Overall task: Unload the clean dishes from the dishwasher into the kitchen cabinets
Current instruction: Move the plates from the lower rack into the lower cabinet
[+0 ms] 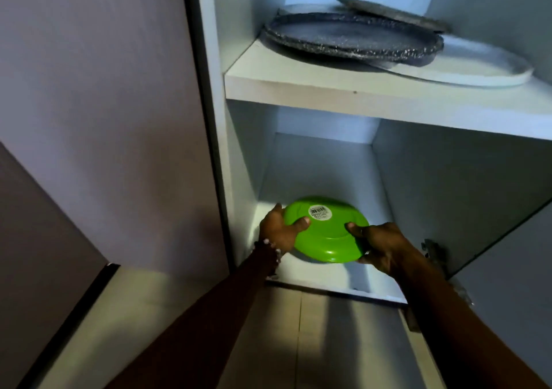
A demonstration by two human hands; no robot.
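A green plate (pixel 325 233) is held upside down in the lower compartment of an open white cabinet (pixel 328 87), its underside turned toward the camera and a round white sticker (pixel 320 212) shown near its far edge. The plate is gripped from both sides. The left hand (pixel 279 232) is closed on the left rim, with the thumb laid over the underside and the other fingers hidden behind the plate. The right hand (pixel 376 244) is closed on the right rim in the same way, its thumb pressed on the green surface. A beaded bracelet (pixel 270 247) is worn on the left wrist. Whether the plate touches the cabinet floor cannot be told. On the shelf above, dark speckled plates (pixel 352 35) are stacked, with another one leaned across their far edge, and a white platter (pixel 478 66) is seen under them at the right. The cabinet door (pixel 507 269) is swung open at the right.
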